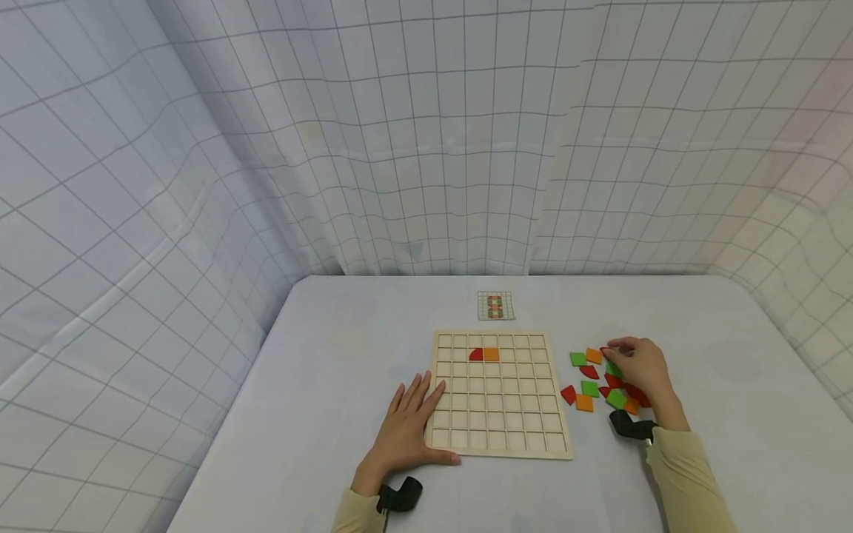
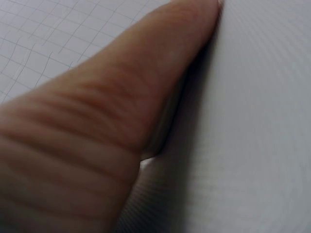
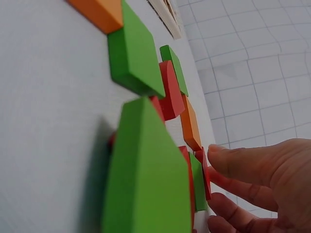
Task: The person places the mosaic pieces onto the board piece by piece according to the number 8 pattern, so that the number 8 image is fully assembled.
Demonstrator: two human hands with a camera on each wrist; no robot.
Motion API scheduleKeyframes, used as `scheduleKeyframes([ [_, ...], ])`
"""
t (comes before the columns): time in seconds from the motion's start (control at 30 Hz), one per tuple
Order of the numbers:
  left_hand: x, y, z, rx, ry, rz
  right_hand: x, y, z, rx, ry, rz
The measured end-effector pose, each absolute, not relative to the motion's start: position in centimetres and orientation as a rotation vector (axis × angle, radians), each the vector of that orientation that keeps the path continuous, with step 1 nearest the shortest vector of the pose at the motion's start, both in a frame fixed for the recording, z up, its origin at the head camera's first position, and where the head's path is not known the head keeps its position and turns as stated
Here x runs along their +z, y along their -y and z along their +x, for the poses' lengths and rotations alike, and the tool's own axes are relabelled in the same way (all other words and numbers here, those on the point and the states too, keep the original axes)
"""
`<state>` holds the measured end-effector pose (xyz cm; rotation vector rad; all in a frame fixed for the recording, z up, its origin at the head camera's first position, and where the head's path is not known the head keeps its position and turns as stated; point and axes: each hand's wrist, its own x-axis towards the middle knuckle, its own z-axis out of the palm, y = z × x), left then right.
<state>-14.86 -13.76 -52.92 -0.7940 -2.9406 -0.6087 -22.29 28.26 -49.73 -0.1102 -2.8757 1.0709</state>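
A pale wooden grid board [image 1: 496, 403] lies on the table. Near its top, a red quarter-circle piece [image 1: 476, 355] and an orange square piece [image 1: 491, 354] sit in neighbouring cells. My left hand [image 1: 406, 433] rests with fingers spread over the board's left edge, its thumb stretched along the lower edge. To the right of the board my right hand [image 1: 641, 366] pinches a red quarter-circle piece [image 3: 206, 174] between thumb and fingers, at the far side of a loose pile. Beside that piece lie a green square [image 3: 197, 182] and an orange square [image 3: 190, 124].
Several green, orange and red pieces lie scattered right of the board, among them a green square [image 1: 589, 389] and an orange square [image 1: 584, 403]. A small pattern card [image 1: 496, 305] lies beyond the board. Grid-patterned white curtains [image 1: 440, 185] surround the white table [image 1: 320, 385].
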Motion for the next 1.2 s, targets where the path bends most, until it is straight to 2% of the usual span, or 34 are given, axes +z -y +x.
scheduleKeyframes([
  [1.2, -52.9, 13.9, -15.0, -0.629, 2.945, -0.799, -50.1, -27.1, -21.8, 1.104, 2.786, -0.267],
])
